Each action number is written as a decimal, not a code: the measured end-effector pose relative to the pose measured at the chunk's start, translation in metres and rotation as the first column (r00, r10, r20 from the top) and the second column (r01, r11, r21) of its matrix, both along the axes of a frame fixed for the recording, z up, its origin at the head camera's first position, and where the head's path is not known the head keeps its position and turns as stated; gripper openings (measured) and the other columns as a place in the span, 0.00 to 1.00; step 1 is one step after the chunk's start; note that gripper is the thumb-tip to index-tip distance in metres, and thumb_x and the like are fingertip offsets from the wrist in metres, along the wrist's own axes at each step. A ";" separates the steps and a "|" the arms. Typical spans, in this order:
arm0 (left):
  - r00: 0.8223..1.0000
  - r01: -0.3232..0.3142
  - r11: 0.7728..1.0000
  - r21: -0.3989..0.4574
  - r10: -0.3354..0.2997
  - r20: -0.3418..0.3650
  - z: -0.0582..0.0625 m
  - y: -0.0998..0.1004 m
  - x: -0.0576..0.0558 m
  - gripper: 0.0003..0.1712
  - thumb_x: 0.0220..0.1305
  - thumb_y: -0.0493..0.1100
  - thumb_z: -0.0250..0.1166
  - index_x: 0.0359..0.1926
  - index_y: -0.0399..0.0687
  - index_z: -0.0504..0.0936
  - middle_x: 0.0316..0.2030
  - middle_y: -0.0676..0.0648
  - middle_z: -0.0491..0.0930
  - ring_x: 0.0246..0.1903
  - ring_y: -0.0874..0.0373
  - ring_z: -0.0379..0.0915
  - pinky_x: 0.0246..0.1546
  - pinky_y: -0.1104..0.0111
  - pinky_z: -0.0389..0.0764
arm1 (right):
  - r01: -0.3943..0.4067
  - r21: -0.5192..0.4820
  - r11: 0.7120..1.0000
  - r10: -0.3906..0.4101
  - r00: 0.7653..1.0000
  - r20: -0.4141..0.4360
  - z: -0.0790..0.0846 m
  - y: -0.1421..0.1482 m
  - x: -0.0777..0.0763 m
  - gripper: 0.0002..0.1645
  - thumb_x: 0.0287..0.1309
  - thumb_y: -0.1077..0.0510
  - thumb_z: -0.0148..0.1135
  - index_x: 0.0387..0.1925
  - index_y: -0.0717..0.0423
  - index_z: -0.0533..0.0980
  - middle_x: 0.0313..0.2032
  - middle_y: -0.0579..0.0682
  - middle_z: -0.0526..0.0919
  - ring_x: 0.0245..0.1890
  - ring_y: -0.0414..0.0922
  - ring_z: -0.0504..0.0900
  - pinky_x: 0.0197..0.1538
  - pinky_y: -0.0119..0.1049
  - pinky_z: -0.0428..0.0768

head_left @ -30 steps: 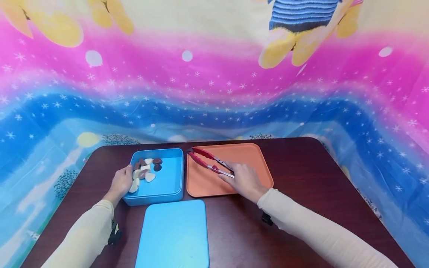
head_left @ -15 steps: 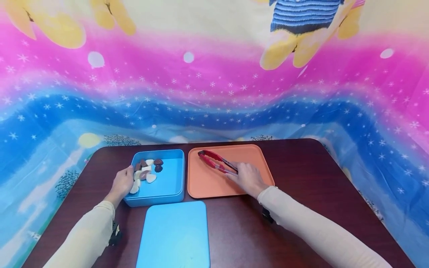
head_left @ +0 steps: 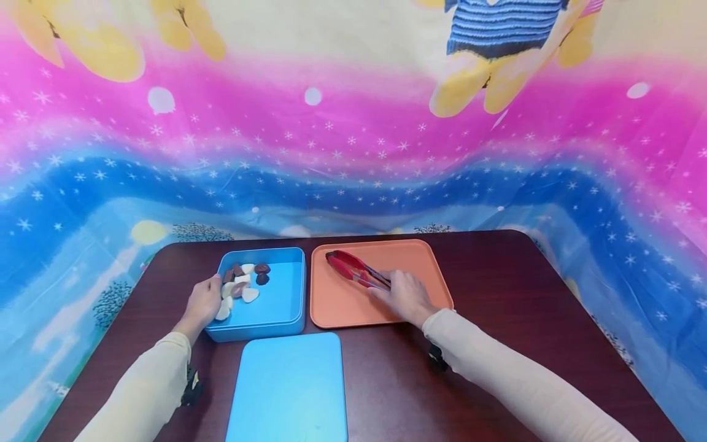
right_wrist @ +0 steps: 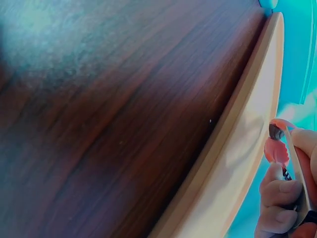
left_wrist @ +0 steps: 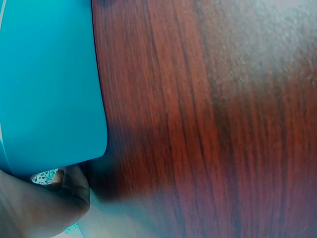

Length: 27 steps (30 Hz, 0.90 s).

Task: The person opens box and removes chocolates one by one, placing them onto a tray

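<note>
My right hand [head_left: 407,296] grips a pair of tongs [head_left: 353,267] with red ends and metal handles. The tongs point up and left over the orange tray [head_left: 353,313], their arms close together. Something dark shows at their tips; I cannot tell whether it is a held piece or part of the tongs. Left of the tray stands a blue box [head_left: 284,294] holding several brown and cream-white chocolate-like pieces [head_left: 250,294]. My left hand [head_left: 204,301] holds this box by its left side, thumb at the rim. In the left wrist view, curled fingers [left_wrist: 74,186] lie beside the box wall.
A flat blue lid [head_left: 288,390] lies on the dark wooden table [head_left: 397,380], in front of the box. Box and tray stand side by side with a narrow gap. A printed cloth [head_left: 353,141] hangs behind and around the table.
The tongs' tips have moved right, from the tray's left edge beside the box to over the tray, and their arms have come closer together. The left hand stays on the box.
</note>
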<state>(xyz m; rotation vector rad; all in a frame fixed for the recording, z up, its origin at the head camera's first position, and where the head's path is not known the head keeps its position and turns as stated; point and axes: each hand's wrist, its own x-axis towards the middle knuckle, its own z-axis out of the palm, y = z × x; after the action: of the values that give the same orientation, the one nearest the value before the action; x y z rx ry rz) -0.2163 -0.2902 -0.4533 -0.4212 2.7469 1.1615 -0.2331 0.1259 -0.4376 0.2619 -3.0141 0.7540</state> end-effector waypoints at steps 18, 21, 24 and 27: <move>1.000 -0.004 1.000 0.002 0.004 0.028 -0.003 -0.001 -0.004 0.45 0.79 0.61 0.19 0.76 0.29 0.52 0.73 0.24 0.55 0.72 0.28 0.53 0.71 0.38 0.57 | 0.069 -0.091 0.994 -0.058 0.991 0.118 0.004 0.007 0.002 0.48 0.44 0.31 0.77 0.62 0.53 0.78 0.21 0.51 0.71 0.21 0.47 0.68 0.23 0.38 0.65; 1.000 -0.005 1.000 0.007 0.005 0.024 -0.003 0.000 -0.003 0.45 0.79 0.61 0.20 0.76 0.29 0.52 0.73 0.25 0.56 0.72 0.28 0.54 0.71 0.38 0.57 | 0.067 -0.107 0.992 -0.058 0.995 0.087 0.009 0.007 0.004 0.51 0.44 0.28 0.75 0.64 0.53 0.76 0.19 0.49 0.67 0.21 0.47 0.67 0.23 0.38 0.65; 1.000 -0.006 1.000 0.010 0.006 0.016 -0.002 0.000 -0.002 0.45 0.79 0.61 0.20 0.75 0.28 0.55 0.71 0.25 0.59 0.70 0.29 0.57 0.70 0.38 0.60 | 0.048 -0.099 0.994 -0.045 0.998 0.037 0.016 0.004 0.007 0.51 0.46 0.26 0.73 0.67 0.47 0.73 0.19 0.47 0.66 0.22 0.46 0.68 0.24 0.38 0.64; 1.000 -0.012 1.000 0.010 0.012 0.005 -0.002 0.000 -0.001 0.45 0.79 0.60 0.20 0.72 0.28 0.61 0.67 0.25 0.64 0.66 0.31 0.62 0.67 0.38 0.64 | 0.016 -0.106 0.994 -0.015 1.000 0.005 0.022 -0.002 0.011 0.45 0.48 0.26 0.72 0.62 0.45 0.76 0.18 0.46 0.67 0.21 0.45 0.68 0.22 0.37 0.63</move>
<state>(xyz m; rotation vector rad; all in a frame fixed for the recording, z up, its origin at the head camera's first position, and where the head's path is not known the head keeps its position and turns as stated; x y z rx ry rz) -0.2170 -0.2898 -0.4555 -0.4395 2.7376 1.1746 -0.2220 0.1236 -0.4156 0.2342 -2.9637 0.9115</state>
